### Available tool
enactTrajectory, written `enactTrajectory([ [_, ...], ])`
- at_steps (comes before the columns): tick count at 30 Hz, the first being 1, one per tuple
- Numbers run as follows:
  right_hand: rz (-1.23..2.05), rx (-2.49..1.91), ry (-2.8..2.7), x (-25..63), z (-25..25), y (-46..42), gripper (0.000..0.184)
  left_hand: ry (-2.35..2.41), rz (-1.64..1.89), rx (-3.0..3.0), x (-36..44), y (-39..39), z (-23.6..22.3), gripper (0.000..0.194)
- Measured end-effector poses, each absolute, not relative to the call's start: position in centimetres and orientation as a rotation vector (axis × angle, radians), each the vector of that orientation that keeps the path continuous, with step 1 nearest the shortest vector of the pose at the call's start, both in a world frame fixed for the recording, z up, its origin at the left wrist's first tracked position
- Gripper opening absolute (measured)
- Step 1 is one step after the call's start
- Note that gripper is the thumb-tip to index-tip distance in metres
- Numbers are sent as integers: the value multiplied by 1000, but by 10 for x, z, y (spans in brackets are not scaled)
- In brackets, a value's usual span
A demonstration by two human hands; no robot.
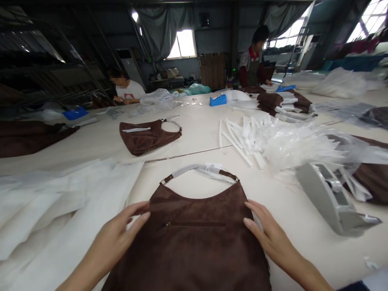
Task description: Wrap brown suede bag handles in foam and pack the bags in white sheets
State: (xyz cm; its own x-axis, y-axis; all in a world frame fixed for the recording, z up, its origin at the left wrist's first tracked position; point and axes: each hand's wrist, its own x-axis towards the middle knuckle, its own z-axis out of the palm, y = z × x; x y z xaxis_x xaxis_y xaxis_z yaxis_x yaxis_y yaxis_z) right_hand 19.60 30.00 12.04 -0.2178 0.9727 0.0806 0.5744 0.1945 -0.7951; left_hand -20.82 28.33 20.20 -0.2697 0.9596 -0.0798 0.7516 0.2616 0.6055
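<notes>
A dark brown handbag (194, 250) lies in front of me with its zip pocket facing up. Its handle (188, 169) is wrapped in clear and white film and arches away from me. My left hand (124, 226) is at the bag's upper left edge, thumb and forefinger apart, their tips against its side. At the upper right edge, my right hand (266, 230) rests its thumb and fingertips on the brown material, also spread apart. Some fingers of both hands are hidden.
White sheets (60, 206) are piled at left, and a grey tape dispenser (336, 202) stands at right. Beyond are another brown bag (145, 139), white foam tubes (239, 139) and plastic bags (303, 145). Two people (254, 60) work across the table (194, 117).
</notes>
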Motion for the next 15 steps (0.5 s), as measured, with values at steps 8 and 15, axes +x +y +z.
enactTrajectory([
  [8,752,-1351,-1951,171,88,285,40,1579,483,1786,-27,420,180,22],
  [15,583,-1310,-1926,158,87,281,36,1807,289,1516,26,483,130,46],
])
